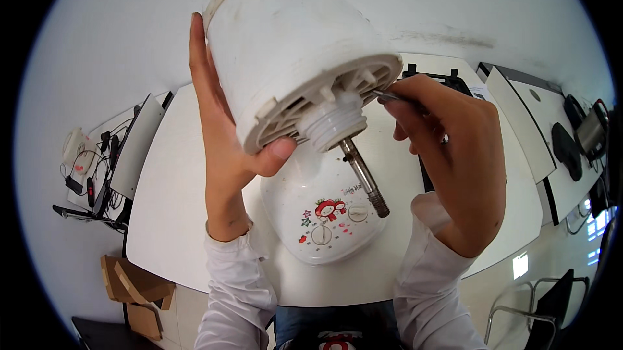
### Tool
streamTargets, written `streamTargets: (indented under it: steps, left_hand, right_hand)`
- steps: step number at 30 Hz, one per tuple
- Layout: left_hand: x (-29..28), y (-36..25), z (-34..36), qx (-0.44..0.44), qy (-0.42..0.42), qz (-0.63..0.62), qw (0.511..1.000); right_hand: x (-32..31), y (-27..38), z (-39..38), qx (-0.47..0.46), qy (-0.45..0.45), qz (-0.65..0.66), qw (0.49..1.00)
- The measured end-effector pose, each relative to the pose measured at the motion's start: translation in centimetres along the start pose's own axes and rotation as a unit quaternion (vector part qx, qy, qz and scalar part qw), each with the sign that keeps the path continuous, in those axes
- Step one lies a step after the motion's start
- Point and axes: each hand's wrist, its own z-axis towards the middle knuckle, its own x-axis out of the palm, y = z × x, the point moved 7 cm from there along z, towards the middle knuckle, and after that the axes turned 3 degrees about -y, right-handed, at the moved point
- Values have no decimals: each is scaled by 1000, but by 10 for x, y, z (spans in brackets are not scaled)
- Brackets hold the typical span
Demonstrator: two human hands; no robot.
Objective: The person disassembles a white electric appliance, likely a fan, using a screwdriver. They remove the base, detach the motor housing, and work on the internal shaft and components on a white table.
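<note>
A white plastic fan motor housing [292, 32] is raised above the table, tilted with its ribbed front facing down and toward me. From its threaded white collar [334, 123] a metal shaft [365, 178] with a threaded end sticks out. My left hand [224, 123] grips the housing from the left, thumb on the lower rim. My right hand [457, 149] pinches a thin metal tool [384, 95], its tip at the ribs beside the collar; the rest of the tool is hidden by my fingers. Below lies a white fan base [318, 246] with two round knobs and cartoon prints.
The white table [169, 220] has a black case [448, 79] on it, partly behind my right hand. Side tables hold cables [107, 162] at left and a dark bag-like thing [566, 149] at right. Cardboard [136, 282] lies lower left; a chair [551, 304] stands lower right.
</note>
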Motion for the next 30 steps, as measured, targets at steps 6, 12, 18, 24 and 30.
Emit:
streamTargets:
  steps: [6,12,18,24,30]
  left_hand:
    - [-5,4,1,-13,-41,-63,997]
    - [-5,-7,4,-31,-68,-123,990]
    - [-5,-9,6,-21,-75,-125,989]
    - [-3,-9,10,-1,-65,-117,991]
    - [-4,-10,9,-4,-65,-110,992]
  right_hand:
    - [3,-3,3,19,7,25,999]
    - [4,13,6,4,-83,4,997]
    - [5,20,5,-9,-137,13,991]
    - [7,20,4,-19,-142,25,989]
    - [9,24,3,-18,-150,9,989]
